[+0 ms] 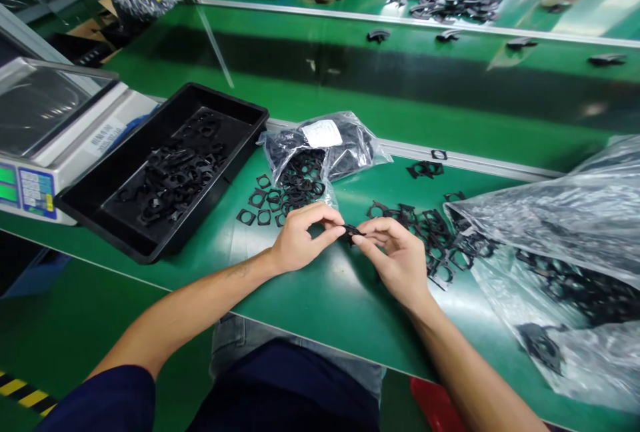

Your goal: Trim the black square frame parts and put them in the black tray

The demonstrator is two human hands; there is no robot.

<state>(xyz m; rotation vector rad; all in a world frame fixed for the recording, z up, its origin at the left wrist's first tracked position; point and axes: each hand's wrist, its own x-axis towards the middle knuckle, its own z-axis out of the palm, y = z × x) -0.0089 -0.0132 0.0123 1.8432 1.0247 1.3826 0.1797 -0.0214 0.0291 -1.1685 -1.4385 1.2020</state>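
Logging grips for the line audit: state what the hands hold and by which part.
Both hands pinch one small black plastic part above the green table: left hand at its left end, right hand at its right end.

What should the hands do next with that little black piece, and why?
Probably press the small black part together, then drop it in the black tray. Both the left hand and right hand pinch it, and the tray holds similar pieces.

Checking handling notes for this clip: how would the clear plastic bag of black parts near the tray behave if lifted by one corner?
The clear plastic bag looks thin and crumpled, so probably floppy. Its mouth lies open with black frame parts spilled out, so more would likely slide out. Probably light.
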